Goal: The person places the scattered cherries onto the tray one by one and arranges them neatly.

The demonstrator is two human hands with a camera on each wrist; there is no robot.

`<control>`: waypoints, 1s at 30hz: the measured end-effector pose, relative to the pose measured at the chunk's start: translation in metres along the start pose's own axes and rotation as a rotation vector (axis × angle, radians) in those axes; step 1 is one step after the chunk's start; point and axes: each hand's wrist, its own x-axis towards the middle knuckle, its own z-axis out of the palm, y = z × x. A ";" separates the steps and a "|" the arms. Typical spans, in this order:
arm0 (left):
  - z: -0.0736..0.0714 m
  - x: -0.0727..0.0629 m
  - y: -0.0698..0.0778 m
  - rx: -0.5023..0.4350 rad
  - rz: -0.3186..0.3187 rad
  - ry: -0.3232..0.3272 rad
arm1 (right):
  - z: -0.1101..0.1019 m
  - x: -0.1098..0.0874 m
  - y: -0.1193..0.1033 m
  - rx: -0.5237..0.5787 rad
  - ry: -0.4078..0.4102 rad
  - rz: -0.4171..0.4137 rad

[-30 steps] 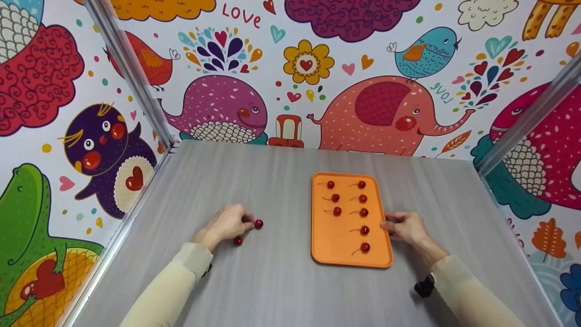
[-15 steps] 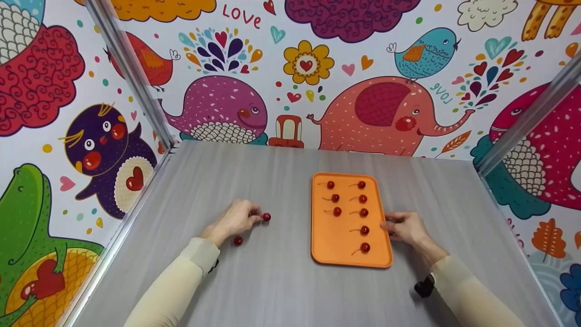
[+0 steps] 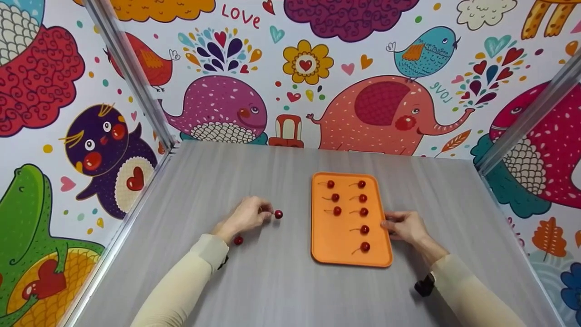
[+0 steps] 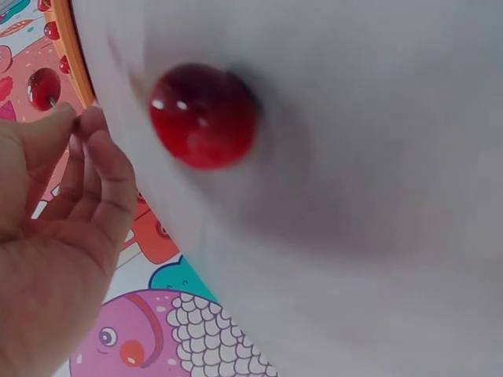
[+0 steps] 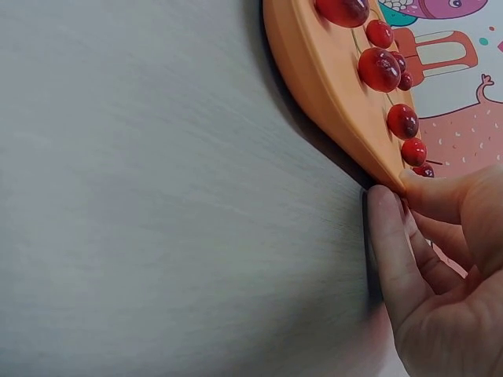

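My left hand [image 3: 247, 214] pinches a cherry [image 3: 278, 214] by its stem, left of the orange tray [image 3: 336, 236]. In the left wrist view the held cherry [image 4: 44, 89] sits just past the thumb and fingertips. A second cherry [image 3: 238, 240] lies on the table close to my left wrist, and it looms large in the left wrist view [image 4: 204, 116]. With thumb and fingers my right hand [image 3: 406, 227] grips the tray's right rim. The right wrist view shows the thumb on top of the rim [image 5: 346, 129] and the fingers at its outer side.
Inside the tray are two columns of cherries with stems pointing left: three in the left column, several in the right one, such as the nearest cherry [image 3: 365, 247]. A grey table [image 3: 272, 281] lies beneath, enclosed by printed walls [image 3: 317, 59] with metal corner posts.
My left hand has moved right and slightly away from me, toward the tray, carrying the cherry by its stem. The right hand, the tray and the loose cherry stay where they were.
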 end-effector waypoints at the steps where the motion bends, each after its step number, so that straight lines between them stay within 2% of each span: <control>1: 0.001 0.001 0.001 -0.018 -0.006 -0.003 | 0.000 0.000 0.000 0.001 0.000 -0.002; 7: 0.005 0.008 0.010 -0.212 -0.048 -0.029 | 0.000 0.000 0.001 0.012 0.001 -0.011; 10: 0.007 0.011 0.014 -0.280 -0.046 -0.033 | 0.000 0.000 0.002 0.015 0.001 -0.011; 17: 0.017 0.022 0.023 -0.296 0.001 -0.034 | -0.001 0.001 0.003 0.043 -0.006 -0.006; 30: 0.039 0.037 0.049 -0.282 -0.015 -0.074 | -0.001 0.001 0.002 0.012 0.004 -0.013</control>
